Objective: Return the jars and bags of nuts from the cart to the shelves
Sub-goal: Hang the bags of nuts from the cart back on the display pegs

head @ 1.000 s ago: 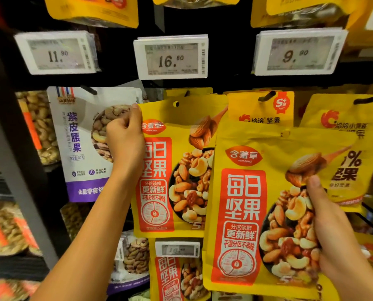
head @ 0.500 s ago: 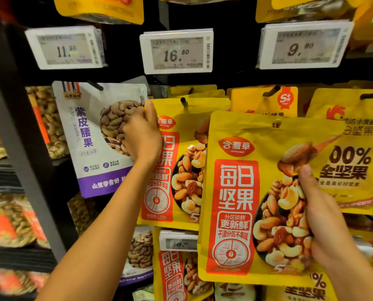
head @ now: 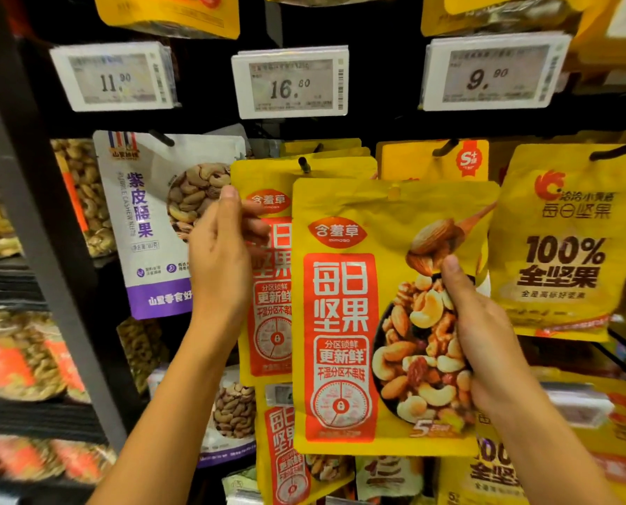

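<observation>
**Bag closing on its peg**

Head view: bag (head: pixel 377 304) of mixed nuts is now sitting higher and further left than a second ago. It is overlapping the hung bag (head: pixel 268 184) of the same kind instead of hanging out to the lower right. Its hole (head: pixel 394 193) is now lying just below and to the right of the peg (head: pixel 304 164), under the 16.80 tag (head: pixel 291 82), but the bag is not yet threaded on. By my reading the person is lining it up for hanging, and what is left is a short lift and shift to the left so the peg tip meets the hole.

Right hand (head: pixel 486 340) is clamping the bag at its right edge. The thumb is pressing on the printed front, and the fingers are wrapping behind, out of sight. It is carrying the whole bag, which is staying upright with its front to the camera.

Left hand (head: pixel 220 256) is sitting slightly lower on the hung bag than before. It is gripping that bag's upper left edge beside the cashew bag (head: pixel 140 213), with one digit lying across the yellow front. Motion blur is hiding exactly how the other digits lie. It appears to be steadying the hung stock so the peg tip stays clear.
</observation>
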Motion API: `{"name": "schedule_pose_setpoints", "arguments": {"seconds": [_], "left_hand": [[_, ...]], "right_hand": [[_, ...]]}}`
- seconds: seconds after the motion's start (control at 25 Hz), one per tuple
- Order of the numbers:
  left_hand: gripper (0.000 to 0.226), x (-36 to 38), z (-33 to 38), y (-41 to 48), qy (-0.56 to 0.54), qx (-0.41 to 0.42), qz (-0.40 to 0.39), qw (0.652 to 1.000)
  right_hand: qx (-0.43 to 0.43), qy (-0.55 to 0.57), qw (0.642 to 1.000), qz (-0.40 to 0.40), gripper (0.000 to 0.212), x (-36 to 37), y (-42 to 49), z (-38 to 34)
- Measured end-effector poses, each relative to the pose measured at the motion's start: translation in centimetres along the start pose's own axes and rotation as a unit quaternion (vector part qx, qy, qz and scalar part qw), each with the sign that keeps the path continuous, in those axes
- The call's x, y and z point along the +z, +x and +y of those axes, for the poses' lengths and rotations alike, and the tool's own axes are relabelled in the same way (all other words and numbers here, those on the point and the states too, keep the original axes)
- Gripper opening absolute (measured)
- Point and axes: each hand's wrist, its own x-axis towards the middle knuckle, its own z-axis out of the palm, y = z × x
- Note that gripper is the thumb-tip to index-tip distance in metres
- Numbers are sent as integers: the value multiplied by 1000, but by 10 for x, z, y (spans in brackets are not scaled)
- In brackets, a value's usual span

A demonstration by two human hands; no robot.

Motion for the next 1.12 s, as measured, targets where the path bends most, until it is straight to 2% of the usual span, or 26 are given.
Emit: {"name": "schedule_pose_setpoints", "arguments": {"seconds": [0.04, 0.08, 0.2, 0.28, 0.36, 0.44, 0.6, 0.88, 1.0, 1.12], "left_hand": [[46, 0, 5, -9, -45, -48, -47, 997], [48, 0, 7, -16, -39, -59, -69, 995], [41, -1, 5, -17, 15, -49, -29, 998], [37, -6, 3, -8, 0, -82, -34, 996], [40, -10, 2, 1, 9, -84, -51, 995], [47, -13, 2, 10, 23, -63, -42, 997], [45, -9, -1, 27, 22, -97, -15, 995], [45, -10, -21, 40, 47, -126, -5, 991], [52, -2, -24, 53, 123, -100, 12, 987], [56, 8, -29, 58, 229, -67, 30, 971]], "right_hand": [[-5, -3, 1000, -4, 63, 4, 1, -3], [-16, -13, 1000, -1, 69, 9, 1, -6], [-55, -54, 997, 4, 65, 27, 3, -14], [-50, -76, 996, -9, 69, 36, 8, -15], [-40, -86, 995, -16, 79, 42, 13, -14], [-46, -98, 994, -13, 76, 45, 20, -17], [-50, -81, 995, -36, 66, 55, 32, -21], [-29, -84, 995, -35, 69, 65, 48, -10], [-6, -99, 995, -16, 78, 69, 62, -13], [-7, -96, 995, -9, 71, 71, 69, -11]]}}
